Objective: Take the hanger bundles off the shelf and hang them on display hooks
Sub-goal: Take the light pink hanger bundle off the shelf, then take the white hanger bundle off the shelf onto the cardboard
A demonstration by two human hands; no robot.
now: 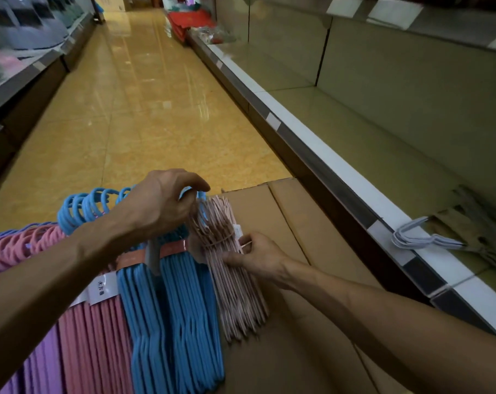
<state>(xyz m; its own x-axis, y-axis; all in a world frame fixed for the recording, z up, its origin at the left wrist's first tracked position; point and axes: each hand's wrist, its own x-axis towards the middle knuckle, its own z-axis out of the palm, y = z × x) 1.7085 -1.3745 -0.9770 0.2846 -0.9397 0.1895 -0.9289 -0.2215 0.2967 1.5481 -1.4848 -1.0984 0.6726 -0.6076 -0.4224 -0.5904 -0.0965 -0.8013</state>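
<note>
A white paper label [102, 288] wrapped round the pink hanger bundle [96, 345] carries a short column of dark Chinese characters, too small and blurred to read. The white tags on the shelf edge [273, 121] show no legible print.
</note>
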